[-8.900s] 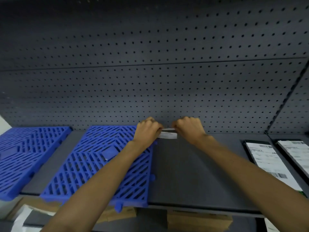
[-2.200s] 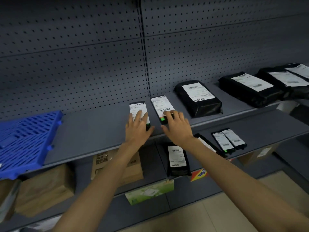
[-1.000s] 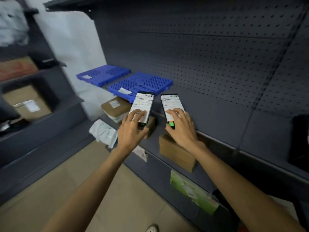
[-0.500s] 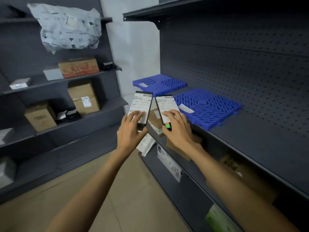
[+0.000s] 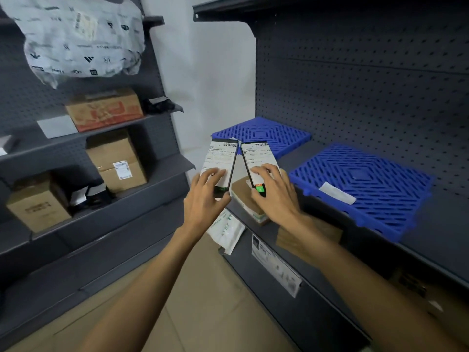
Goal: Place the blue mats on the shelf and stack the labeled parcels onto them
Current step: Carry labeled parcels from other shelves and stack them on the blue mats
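I hold one parcel in each hand. My left hand point(image 5: 205, 199) grips the left parcel point(image 5: 221, 161) by its near end, with fingers on top of the white label. My right hand point(image 5: 275, 196) grips the right parcel point(image 5: 257, 160) the same way. Both parcels are up in the air, flat, label side up, side by side and almost touching. They are not on a mat yet. The far mat point(image 5: 264, 132) and the near mat point(image 5: 365, 181) both lie on the shelf point(image 5: 436, 224), to the right of my hands.

What could go wrong? I hold each parcel only at one end, so I think the far end could dip and the parcel could slide out. The parcels are so close that they may bump if I turn my hands. If I come in too low, they could hit the front edge of the shelf. A white slip point(image 5: 336, 193) lies on the near mat. A parcel set on it would hide it or sit crooked. The near mat seems to poke out past the shelf edge, so a parcel put on that corner might tip it.

Below my hands, on a lower shelf, are a brown box point(image 5: 245, 198) and a white bag point(image 5: 225, 231). A dropped parcel would land there. Far left is a rack point(image 5: 142, 184) with more boxes.
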{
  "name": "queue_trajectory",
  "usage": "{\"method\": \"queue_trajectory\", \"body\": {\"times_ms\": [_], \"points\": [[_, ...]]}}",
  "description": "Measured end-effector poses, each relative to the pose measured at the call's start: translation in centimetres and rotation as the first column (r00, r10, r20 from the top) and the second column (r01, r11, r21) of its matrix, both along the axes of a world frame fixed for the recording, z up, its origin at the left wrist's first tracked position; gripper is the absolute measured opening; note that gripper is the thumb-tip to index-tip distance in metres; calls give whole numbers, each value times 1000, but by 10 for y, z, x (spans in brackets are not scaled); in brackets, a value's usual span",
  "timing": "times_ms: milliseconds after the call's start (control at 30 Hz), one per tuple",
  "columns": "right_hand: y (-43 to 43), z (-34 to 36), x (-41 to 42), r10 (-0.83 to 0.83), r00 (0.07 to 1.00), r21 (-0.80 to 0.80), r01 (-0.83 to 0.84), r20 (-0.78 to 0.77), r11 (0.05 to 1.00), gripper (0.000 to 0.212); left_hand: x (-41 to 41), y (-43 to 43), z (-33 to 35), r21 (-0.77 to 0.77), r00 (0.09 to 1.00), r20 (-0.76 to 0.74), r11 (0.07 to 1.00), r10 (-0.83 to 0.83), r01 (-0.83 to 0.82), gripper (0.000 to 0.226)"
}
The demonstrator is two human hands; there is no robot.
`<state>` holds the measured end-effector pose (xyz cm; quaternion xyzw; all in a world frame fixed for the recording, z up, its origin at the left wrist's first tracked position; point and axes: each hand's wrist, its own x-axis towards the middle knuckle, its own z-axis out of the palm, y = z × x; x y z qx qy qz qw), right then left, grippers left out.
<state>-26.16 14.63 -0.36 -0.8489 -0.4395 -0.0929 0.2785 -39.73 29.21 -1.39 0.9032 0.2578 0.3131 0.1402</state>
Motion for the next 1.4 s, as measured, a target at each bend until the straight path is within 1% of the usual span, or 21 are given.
{"method": "queue_trajectory", "body": {"times_ms": [133, 300, 467, 533, 633, 767, 933, 1033, 1167, 1233, 1300, 1400], "points": [[36, -1, 38, -47, 999, -11, 47, -20, 999, 50, 45, 36, 0, 17, 999, -5, 999, -44, 44, 54], [88, 1, 101, -94, 995, -6, 94, -30, 996, 46, 117, 90, 9, 10, 995, -13, 995, -103, 103, 53], [133, 5, 167, -142, 988, -53, 139, -54, 989, 47, 182, 140, 18, 30, 989, -44, 989, -143, 144, 53], [149, 3, 188, -176, 982, -62, 172, -61, 983, 47, 205, 160, 19, 4, 985, -65, 987, -160, 161, 53], [165, -7, 205, -218, 974, -121, 210, -56, 970, 46, 233, 181, 19, -46, 973, -124, 980, -197, 193, 55], [177, -16, 227, -269, 961, -122, 260, -69, 958, 47, 272, 207, 19, -50, 949, -147, 960, -279, 274, 55], [187, -26, 236, -326, 938, -171, 305, -116, 937, 49, 308, 235, 6, -78, 884, -230, 913, -407, 401, 54], [192, -26, 237, -353, 925, -187, 325, -142, 927, 52, 329, 256, 1, -87, 820, -247, 855, -516, 512, 53], [200, -24, 237, -428, 897, -255, 390, -114, 885, 56, 350, 278, -1, -129, 730, -281, 778, -623, 614, 52], [202, -21, 232, -464, 875, -264, 420, -134, 868, 59, 354, 281, 1, -113, 692, -304, 746, -655, 656, 52], [200, -15, 224, -476, 870, -266, 431, -131, 862, 60, 357, 277, 8, -69, 672, -314, 722, -671, 688, 54], [187, -5, 210, -486, 864, -257, 445, -127, 858, 57, 356, 262, 23, 7, 636, -320, 670, -702, 743, 55]]}}
